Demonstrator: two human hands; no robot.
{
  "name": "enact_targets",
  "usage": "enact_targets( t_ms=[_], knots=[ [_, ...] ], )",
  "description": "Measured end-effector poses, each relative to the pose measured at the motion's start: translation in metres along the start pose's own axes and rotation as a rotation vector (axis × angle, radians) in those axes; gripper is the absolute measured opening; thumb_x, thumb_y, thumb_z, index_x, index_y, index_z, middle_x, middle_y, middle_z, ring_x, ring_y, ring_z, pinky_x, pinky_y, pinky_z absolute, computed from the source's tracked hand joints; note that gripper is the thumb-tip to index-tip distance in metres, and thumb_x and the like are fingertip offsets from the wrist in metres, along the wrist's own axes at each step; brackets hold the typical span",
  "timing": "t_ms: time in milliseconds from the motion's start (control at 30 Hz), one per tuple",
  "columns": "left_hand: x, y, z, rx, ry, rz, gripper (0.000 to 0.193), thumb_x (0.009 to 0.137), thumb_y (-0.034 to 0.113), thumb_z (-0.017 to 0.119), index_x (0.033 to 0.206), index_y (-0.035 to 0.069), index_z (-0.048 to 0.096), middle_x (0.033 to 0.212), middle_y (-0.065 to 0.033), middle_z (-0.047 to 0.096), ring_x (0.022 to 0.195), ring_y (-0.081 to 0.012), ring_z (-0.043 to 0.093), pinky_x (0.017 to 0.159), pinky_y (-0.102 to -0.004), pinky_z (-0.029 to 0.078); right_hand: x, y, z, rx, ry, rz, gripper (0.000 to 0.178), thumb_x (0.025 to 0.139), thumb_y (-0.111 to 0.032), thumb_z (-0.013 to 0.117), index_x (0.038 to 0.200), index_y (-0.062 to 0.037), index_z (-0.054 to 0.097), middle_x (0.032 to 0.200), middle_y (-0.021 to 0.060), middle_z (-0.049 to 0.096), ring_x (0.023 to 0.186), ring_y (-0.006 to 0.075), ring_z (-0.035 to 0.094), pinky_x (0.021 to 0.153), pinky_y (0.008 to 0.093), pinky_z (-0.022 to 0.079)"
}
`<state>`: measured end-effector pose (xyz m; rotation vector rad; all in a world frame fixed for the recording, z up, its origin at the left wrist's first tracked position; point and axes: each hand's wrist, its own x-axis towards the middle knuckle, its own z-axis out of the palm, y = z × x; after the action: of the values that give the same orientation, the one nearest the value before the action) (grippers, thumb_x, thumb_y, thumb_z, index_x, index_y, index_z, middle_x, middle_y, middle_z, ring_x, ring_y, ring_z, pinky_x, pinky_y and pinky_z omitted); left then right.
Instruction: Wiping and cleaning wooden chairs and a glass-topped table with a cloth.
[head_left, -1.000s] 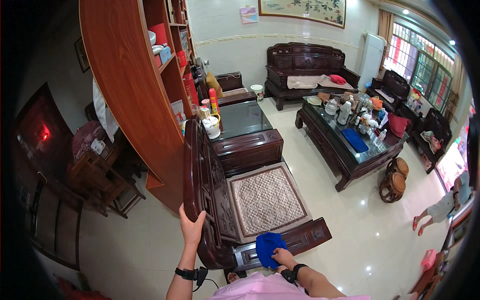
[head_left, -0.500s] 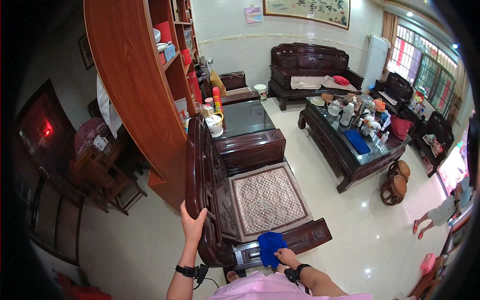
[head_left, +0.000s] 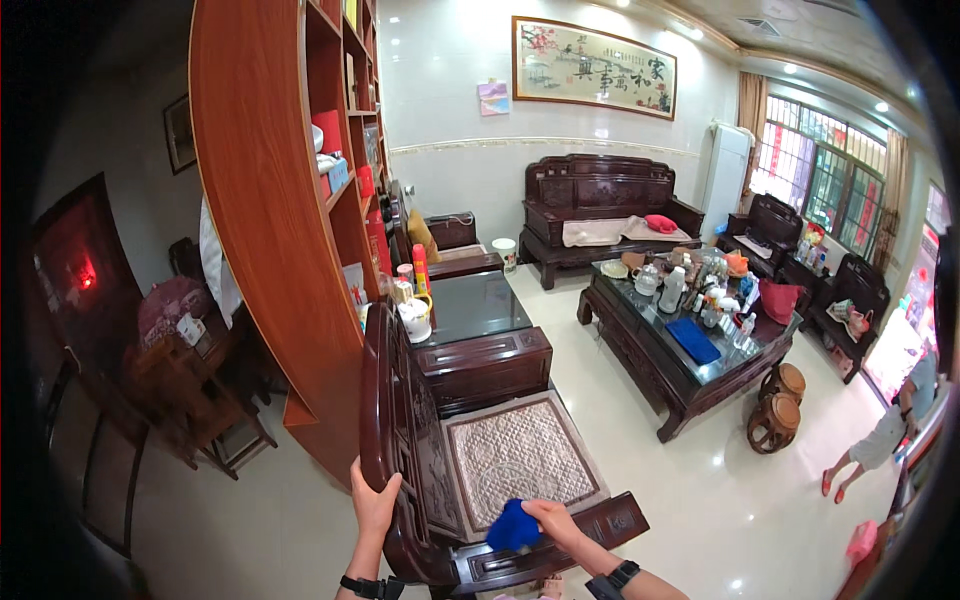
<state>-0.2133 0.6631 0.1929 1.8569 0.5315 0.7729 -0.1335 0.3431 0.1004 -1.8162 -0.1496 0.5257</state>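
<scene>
My right hand (head_left: pixel 553 522) pinches a bunched blue cloth (head_left: pixel 513 527) over the near armrest (head_left: pixel 580 541) of a dark carved wooden chair. The cloth overlaps the near edge of the quilted beige seat pad (head_left: pixel 520 448); whether it touches the wood I cannot tell. At the chair's left side, my left hand (head_left: pixel 374 502) grips the edge of the chair back (head_left: pixel 378 400), thumb on the front and the other fingers partly hidden. A dark strap is on each wrist.
A tall wooden shelf (head_left: pixel 265 200) stands close behind the chair. Beyond the chair's far armrest is a glass-topped side table (head_left: pixel 475 305). To the right are a cluttered coffee table (head_left: pixel 640 345), round stools (head_left: pixel 773 422) and a person (head_left: pixel 880 430).
My right hand has lifted and bunched the blue cloth, moving it from the armrest toward the seat pad. The left hand keeps its hold on the chair back. The view has tilted up.
</scene>
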Motion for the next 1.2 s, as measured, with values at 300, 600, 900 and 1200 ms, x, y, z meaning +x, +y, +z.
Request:
enact_targets(
  t_ms=[300,600,900,1200],
  knots=[
    [-0.049,0.069,0.007,0.334,-0.171,0.51,0.072,0.081,0.017,0.074,0.142,-0.002,0.043,0.14,-0.0216,0.048,0.132,-0.0372,0.045,0.113,-0.0454,0.031,-0.041,-0.119,0.022,1.111,-0.475,0.236,0.03,0.104,-0.034,0.051,0.104,-0.0077,0.064,0.061,-0.007,0.052,0.045,0.0027,0.04,0.045,0.0181,0.037],
    [-0.091,0.046,0.02,-0.419,-0.542,-0.163,0.031,0.097,0.004,0.051,0.126,-0.002,0.061,0.117,-0.0093,0.068,0.109,-0.0156,0.062,0.097,-0.0283,0.047,-0.042,-0.076,0.008,0.973,-0.447,0.288,0.04,0.101,-0.031,0.055,0.124,0.0011,0.058,0.099,0.009,0.069,0.063,0.0105,0.064,0.061,0.0235,0.056],
    [-0.106,0.127,0.054,-0.615,-0.859,0.129,0.042,0.089,0.001,0.05,0.131,-0.002,0.057,0.126,-0.013,0.063,0.119,-0.0222,0.058,0.105,-0.0367,0.043,-0.059,-0.005,0.046,1.038,-0.5,0.56,0.023,0.102,-0.029,0.052,0.108,-0.0088,0.062,0.083,0.0016,0.065,0.065,0.0142,0.058,0.06,0.0299,0.046],
    [-0.135,0.099,0.061,-0.172,-1.616,0.422,0.051,0.085,0.0,0.053,0.136,0.005,0.055,0.133,-0.0129,0.058,0.122,-0.0309,0.054,0.104,-0.038,0.043,-0.035,-0.089,0.062,0.669,-0.456,0.343,0.017,0.099,-0.022,0.051,0.092,-0.0114,0.063,0.072,-0.0003,0.056,0.061,0.0153,0.055,0.067,0.0328,0.049]
  ],
)
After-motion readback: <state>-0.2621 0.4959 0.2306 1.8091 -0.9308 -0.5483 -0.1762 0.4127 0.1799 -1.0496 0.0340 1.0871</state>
